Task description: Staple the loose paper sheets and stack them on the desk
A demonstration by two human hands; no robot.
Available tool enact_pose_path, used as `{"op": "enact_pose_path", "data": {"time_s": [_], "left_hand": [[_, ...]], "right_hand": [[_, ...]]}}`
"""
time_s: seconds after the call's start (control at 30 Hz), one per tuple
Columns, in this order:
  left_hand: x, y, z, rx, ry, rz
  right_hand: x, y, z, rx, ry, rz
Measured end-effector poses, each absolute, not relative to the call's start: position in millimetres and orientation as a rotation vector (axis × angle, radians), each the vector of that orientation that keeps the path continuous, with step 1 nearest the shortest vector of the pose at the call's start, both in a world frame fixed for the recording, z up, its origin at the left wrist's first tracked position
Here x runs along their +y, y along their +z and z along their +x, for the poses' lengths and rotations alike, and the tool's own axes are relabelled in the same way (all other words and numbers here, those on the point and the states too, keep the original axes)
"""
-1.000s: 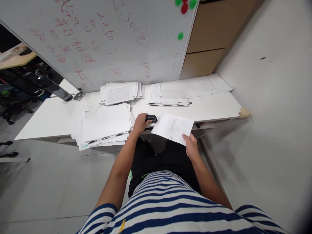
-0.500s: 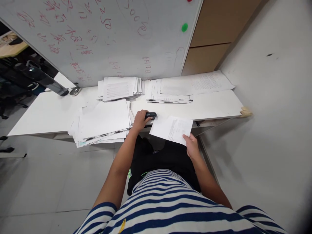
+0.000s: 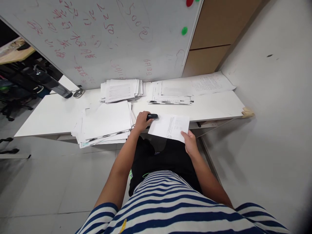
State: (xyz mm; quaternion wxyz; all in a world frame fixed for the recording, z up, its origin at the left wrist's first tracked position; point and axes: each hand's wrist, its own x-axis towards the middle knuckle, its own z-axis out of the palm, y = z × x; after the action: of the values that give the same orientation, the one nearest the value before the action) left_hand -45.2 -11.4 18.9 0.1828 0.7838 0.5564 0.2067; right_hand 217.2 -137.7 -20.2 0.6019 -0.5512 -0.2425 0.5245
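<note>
Stapler (image 3: 153, 116) is clasped by left hand (image 3: 141, 122) near surface's front edge (image 3: 216, 117). Paper (image 3: 168, 125), likely limp, is aptly corner-pinched by right hand (image 3: 190, 143).

Black stapler (image 3: 153, 116) looks like smooth plastic, slightly glossy imo. The sheet (image 3: 168, 126) just right of it is plain matt paper, same deal with the near left stack (image 3: 107, 118). White desk top (image 3: 214, 105) seems smooth, whiteboard (image 3: 161, 42) at the far side has a soft sheen, striped shirt (image 3: 168, 204) is just matt cloth.
</note>
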Motion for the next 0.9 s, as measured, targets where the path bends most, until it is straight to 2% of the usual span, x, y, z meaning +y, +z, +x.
{"op": "enact_pose_path", "data": {"time_s": [0.2,0.33,0.57,0.9], "left_hand": [[-5.4,55.7,-50.6,1.443,0.476,1.913],[17.0,74.5,-30.0,1.636,0.643,1.846],[41.4,47.6,25.8,1.789,0.648,2.125],[39.5,24.4,36.4,1.729,0.547,2.294]], "right_hand": [[-123.3,-13.5,222.6,-0.57,1.243,-1.291],[-126.4,-10.7,225.8,-0.582,1.249,-1.265],[-132.9,-9.3,230.2,-0.588,1.263,-1.25],[-142.9,-21.1,222.5,-0.545,1.269,-1.273]]}}
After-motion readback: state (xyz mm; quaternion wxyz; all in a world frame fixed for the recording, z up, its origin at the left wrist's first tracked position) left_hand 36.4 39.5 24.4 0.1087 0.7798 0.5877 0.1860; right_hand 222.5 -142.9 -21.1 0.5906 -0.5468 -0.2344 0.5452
